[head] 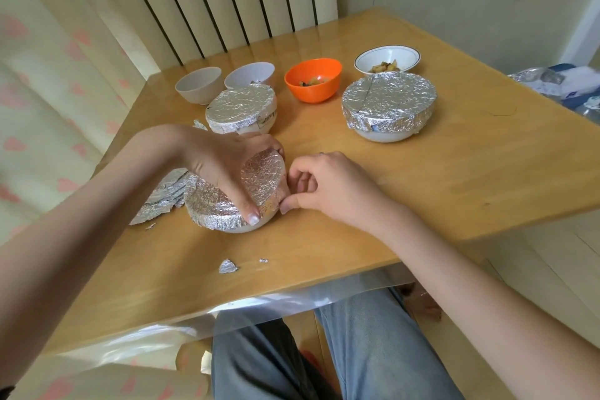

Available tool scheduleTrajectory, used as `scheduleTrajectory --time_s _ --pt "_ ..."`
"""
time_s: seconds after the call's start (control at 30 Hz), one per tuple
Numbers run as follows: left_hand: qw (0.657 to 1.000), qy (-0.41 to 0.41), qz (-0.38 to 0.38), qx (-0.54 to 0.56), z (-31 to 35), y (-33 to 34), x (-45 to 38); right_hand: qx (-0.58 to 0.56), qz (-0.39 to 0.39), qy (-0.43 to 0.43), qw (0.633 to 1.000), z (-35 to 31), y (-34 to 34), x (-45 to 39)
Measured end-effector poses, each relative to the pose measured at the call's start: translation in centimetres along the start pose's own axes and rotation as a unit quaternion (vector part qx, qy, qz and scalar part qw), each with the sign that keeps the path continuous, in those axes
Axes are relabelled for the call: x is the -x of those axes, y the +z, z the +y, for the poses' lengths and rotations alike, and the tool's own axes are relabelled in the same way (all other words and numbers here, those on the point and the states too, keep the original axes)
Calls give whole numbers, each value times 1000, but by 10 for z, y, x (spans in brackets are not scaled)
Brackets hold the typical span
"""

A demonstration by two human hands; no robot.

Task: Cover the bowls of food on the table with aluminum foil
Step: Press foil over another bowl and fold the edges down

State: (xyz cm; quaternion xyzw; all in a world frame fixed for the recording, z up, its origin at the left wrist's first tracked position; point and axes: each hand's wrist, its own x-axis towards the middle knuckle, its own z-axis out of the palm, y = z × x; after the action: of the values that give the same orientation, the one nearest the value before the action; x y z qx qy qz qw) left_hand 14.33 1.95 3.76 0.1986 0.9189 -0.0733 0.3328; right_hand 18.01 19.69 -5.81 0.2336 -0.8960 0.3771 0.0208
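Note:
A white bowl (250,227) near the table's front left wears a crinkled foil cover (211,204). My left hand (224,162) grips the bowl from above, thumb down its near side. My right hand (328,185) pinches the foil edge at the bowl's right rim. Two more foil-covered bowls stand behind: a small one (242,109) and a larger one (389,105). Uncovered are an orange bowl (313,79) with food, a white rimmed bowl (388,58) with food, and two plain white bowls (198,84) (250,75).
A folded stack of foil sheets (162,196) lies left of the held bowl. Small foil scraps (227,266) sit near the front edge of the wooden table (454,178). A plastic bag (558,84) lies off the table's right side. My knees are under the front edge.

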Motion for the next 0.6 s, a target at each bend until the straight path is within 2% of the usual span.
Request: scheduleTrajectory --time_s 0.13,0.23,0.33,0.47,0.6 --pt "1000 -15 -1 -5 3 0 -1 -57 5 -18 998 9 1 -11" --pt "1000 -12 -5 -10 1 0 -2 -46 8 -35 998 11 0 -17" --pt "1000 -1 -6 -1 -1 0 -4 16 -6 -49 999 8 -10 -23" --pt "1000 6 -2 17 -3 1 -6 162 -2 -71 984 -2 -28 -37" --pt "1000 -4 -4 15 -5 1 -5 175 -19 -80 981 -2 -27 -42"
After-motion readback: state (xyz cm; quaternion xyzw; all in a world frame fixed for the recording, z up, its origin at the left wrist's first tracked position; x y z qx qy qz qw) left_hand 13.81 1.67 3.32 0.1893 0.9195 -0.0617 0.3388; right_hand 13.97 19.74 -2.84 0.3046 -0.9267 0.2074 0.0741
